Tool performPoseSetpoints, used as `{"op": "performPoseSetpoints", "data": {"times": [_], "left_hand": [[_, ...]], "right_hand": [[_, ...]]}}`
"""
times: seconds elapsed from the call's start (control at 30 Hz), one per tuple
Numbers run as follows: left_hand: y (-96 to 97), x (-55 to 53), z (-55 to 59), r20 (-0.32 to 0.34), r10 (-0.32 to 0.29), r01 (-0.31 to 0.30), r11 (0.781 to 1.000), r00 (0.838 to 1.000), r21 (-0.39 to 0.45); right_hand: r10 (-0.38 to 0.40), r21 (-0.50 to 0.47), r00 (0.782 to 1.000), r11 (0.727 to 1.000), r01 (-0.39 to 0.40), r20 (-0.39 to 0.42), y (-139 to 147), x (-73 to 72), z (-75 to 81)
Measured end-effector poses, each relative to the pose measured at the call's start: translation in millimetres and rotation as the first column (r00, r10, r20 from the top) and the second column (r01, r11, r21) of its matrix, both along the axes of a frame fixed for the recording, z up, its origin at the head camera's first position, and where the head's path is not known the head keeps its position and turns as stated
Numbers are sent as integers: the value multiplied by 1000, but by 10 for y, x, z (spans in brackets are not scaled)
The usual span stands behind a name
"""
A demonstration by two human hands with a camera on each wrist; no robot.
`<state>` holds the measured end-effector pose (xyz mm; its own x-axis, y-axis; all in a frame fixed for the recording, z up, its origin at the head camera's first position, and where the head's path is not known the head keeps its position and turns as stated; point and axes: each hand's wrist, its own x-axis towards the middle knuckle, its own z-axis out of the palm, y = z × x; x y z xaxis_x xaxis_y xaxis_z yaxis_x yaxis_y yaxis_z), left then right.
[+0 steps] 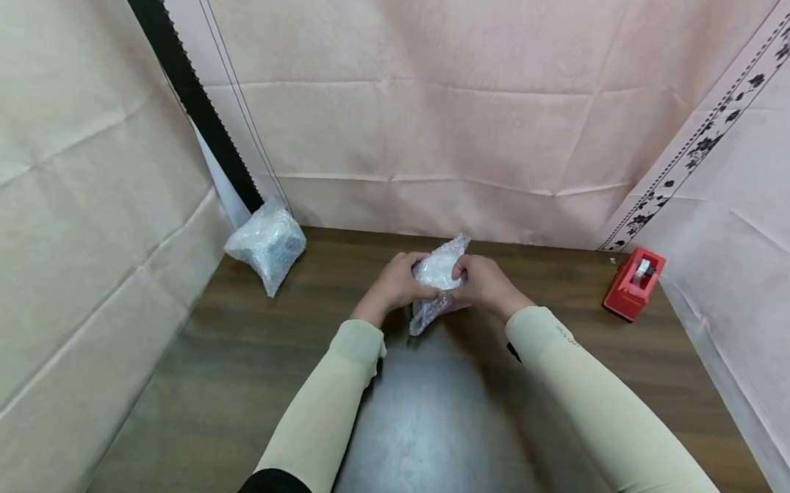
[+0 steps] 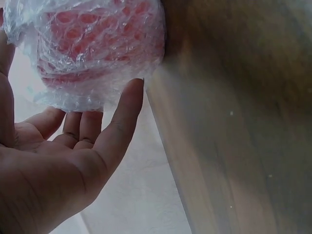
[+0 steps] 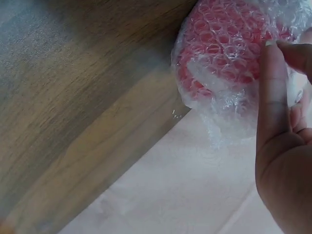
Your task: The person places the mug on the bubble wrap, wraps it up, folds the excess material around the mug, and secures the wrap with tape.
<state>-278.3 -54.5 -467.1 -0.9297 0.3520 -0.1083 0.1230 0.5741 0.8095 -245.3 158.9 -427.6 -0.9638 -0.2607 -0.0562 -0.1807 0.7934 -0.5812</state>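
Both hands hold a bubble-wrapped bundle above the far middle of the table. Something red shows through the clear wrap in both wrist views; its kind cannot be made out. My left hand grips the bundle from the left, thumb on the near side. From the right, my right hand holds it with thumb and fingers. In the right wrist view, the thumb and a finger of that hand pinch at the wrap. Loose ends of wrap stick out at the far and near sides.
Another bubble-wrapped bundle lies at the table's back left corner. A red tape dispenser stands at the back right. Pale cloth hangs behind the wooden table and along both sides.
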Motion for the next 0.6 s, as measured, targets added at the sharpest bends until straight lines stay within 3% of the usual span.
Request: {"op": "performPoseSetpoints", "data": {"times": [0.23, 0.33, 0.43, 0.53, 0.6], "left_hand": [[-2, 45, 3, -32, -11, 10, 1000, 999, -9], [49, 71, 4, -65, -3, 1, 1000, 998, -19], [107, 96, -9, -118, 33, -39, 998, 992, -49], [146, 135, -21, -170, 91, -110, 988, 981, -108], [151, 173, -26, -190, 134, -165, 974, 973, -156]], "right_hand": [[-6, 118, 1000, 993, 8, -15, -59, -13, -32], [3, 121, 1000, 993, 0, -20, -34, 16, -35], [42, 75, 999, 996, -39, -33, 4, 42, -27], [68, -31, 997, 997, -68, -31, 55, 69, -30], [45, -122, 999, 991, -48, -24, 88, 84, -57]]}}
